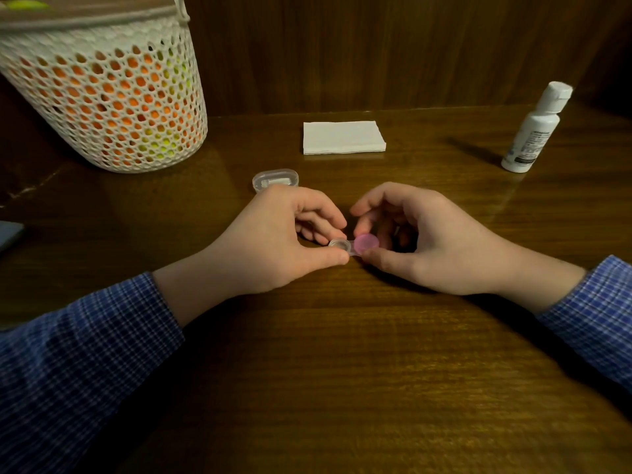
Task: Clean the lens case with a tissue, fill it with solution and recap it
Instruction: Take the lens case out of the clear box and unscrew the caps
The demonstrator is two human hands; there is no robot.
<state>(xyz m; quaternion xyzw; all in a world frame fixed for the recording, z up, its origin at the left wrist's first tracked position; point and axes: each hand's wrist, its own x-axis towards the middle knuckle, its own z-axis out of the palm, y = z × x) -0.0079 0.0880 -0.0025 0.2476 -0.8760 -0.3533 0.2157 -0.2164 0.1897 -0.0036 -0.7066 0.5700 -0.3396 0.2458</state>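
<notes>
Pink cap (366, 243) sits on one well of the lens case (352, 247), low over the bench (342, 354) at centre; left hand (273, 241) pinches the uncapped clear well (339, 243), right hand (420, 241) has thumb and fingertips on the pink cap, so likely the opening step before any wiping, with one cap left to unscrew. Next move needs a steady pinch plus a twist. Count: one case, one pink cap, one folded tissue stack (343, 137), one solution bottle (533, 131), one clear box (275, 179), one mesh basket (109, 94).
</notes>
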